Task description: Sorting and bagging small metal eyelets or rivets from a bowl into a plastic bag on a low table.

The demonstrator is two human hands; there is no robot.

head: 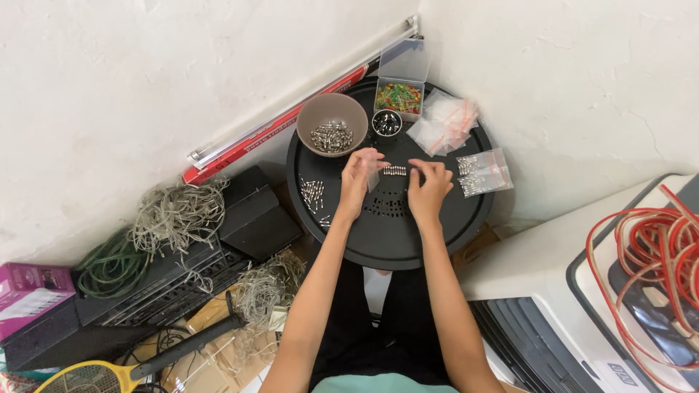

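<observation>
My left hand holds a small clear plastic bag over a round black tray. My right hand rests beside it, fingertips touching a short row of small glass fuses lying on the tray. More loose fuses lie at the tray's left. A brown bowl holding metal-capped fuses stands at the back left. Filled small bags lie at the right.
A small black cup, an open clear box of coloured parts and empty zip bags sit at the tray's back. Black boxes, tangled wire, a yellow racket lie left; red cable coils on a white appliance, right.
</observation>
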